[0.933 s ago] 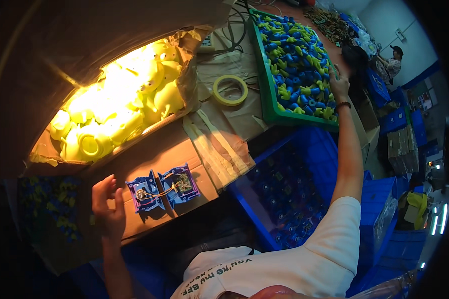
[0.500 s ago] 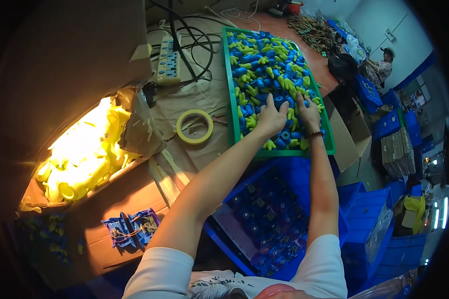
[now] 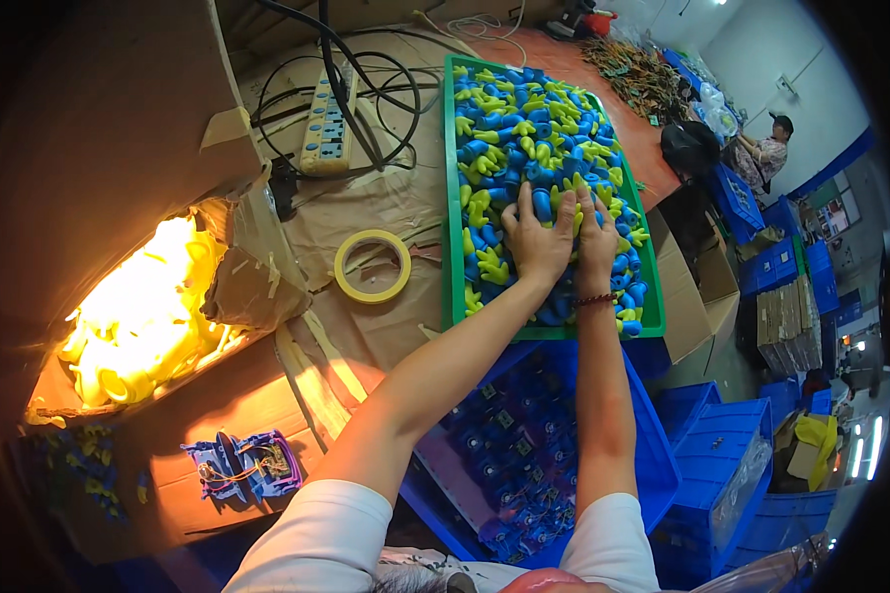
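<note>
A green tray [image 3: 452,198] is heaped with small blue and yellow-green plastic toy arms [image 3: 489,158] with hand-shaped ends. My left hand [image 3: 541,242] reaches into the heap, its fingers apart around a blue piece at the fingertips; it does not visibly grip it. Close beside it, my right hand [image 3: 595,242] lies among the same pieces with fingers stretched out, a beaded bracelet at the wrist. Some fingertips on both hands are partly sunk between the parts.
Left of the tray lie a yellow tape roll [image 3: 373,267] and a power strip [image 3: 328,119] with black cables. A brightly lit box of yellow parts [image 3: 138,326] and an opened blue-purple wired assembly [image 3: 247,466] are further left. Below the tray is a blue bin [image 3: 653,465]. Another person [image 3: 764,153] works far right.
My hands have come closer together within the heap, the right one moving left and down toward the left. The whole view has shifted slightly.
</note>
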A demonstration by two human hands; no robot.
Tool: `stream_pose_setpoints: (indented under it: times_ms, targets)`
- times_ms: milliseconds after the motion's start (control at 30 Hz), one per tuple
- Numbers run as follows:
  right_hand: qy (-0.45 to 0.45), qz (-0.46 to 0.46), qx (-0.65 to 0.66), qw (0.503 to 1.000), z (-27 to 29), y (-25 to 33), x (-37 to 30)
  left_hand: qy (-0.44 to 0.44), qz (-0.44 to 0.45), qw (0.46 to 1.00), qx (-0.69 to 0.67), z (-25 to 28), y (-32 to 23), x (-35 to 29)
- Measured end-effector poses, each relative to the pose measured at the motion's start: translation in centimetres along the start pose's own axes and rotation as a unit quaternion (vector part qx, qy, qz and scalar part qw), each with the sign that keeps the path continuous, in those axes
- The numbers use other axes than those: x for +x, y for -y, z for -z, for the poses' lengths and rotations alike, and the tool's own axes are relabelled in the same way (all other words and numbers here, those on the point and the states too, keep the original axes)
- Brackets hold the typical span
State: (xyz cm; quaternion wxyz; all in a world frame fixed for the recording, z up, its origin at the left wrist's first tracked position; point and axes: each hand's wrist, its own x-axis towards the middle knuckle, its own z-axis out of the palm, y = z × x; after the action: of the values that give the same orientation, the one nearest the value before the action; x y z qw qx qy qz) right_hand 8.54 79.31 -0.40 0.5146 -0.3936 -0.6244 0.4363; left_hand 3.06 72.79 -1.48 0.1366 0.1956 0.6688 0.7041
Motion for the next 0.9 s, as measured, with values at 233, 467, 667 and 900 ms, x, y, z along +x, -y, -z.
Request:
stream_pose_setpoints:
  times_ms: [233, 467, 667, 900]
  targets:
    - [-0.023, -0.035, 0.191, 0.981, -1.9, 1.1, -0.7, 0.012, -0.112, 0.993, -0.042, 1.5, -1.4, 1.8]
    - [0.035, -0.033, 0.296, 0.954, 0.7, -0.9, 0.4, 0.019, -0.192, 0.981, -0.009, 2.1, -3.4, 0.1]
    - [0.04, 0.068, 0.207, 0.975, 1.7, 2.2, -1.4, 0.062, -0.198, 0.975, -0.075, 4.7, -7.0, -1.9]
    - [0.065, 0.097, 0.247, 0.962, -4.4, 10.0, -10.0, 0.015, -0.225, 0.971, -0.076, 14.0, -9.8, -3.1]
